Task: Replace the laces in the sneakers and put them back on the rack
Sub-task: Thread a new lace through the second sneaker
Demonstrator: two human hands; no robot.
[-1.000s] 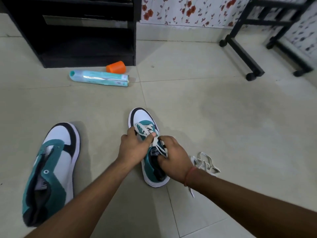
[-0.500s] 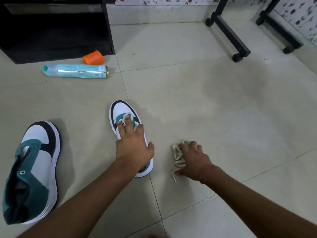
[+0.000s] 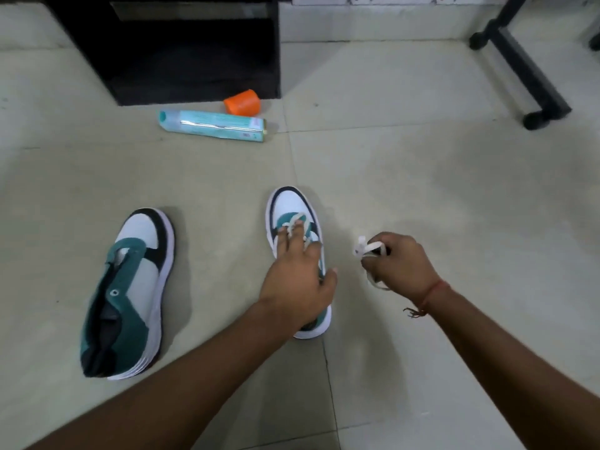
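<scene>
A loose white lace [image 3: 368, 250] was held bunched in the right hand's [image 3: 401, 266] grip above the tiled floor [image 3: 454, 196], while the laced sneaker [image 3: 293, 206] was pressed by the flat left hand [image 3: 297, 284], the unlaced sneaker [image 3: 130, 287] left well apart.

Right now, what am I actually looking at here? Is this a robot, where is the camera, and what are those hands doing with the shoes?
No robot: a person wears a camera on the head, looking down at their own arms. The left hand rests with straight fingers on a laced sneaker standing on the tiled floor. The right hand grips a loose white lace, lifted off the floor. A second sneaker, without laces, lies to the left. Farther off lie a teal box and an orange cup, beside a black cabinet.
</scene>
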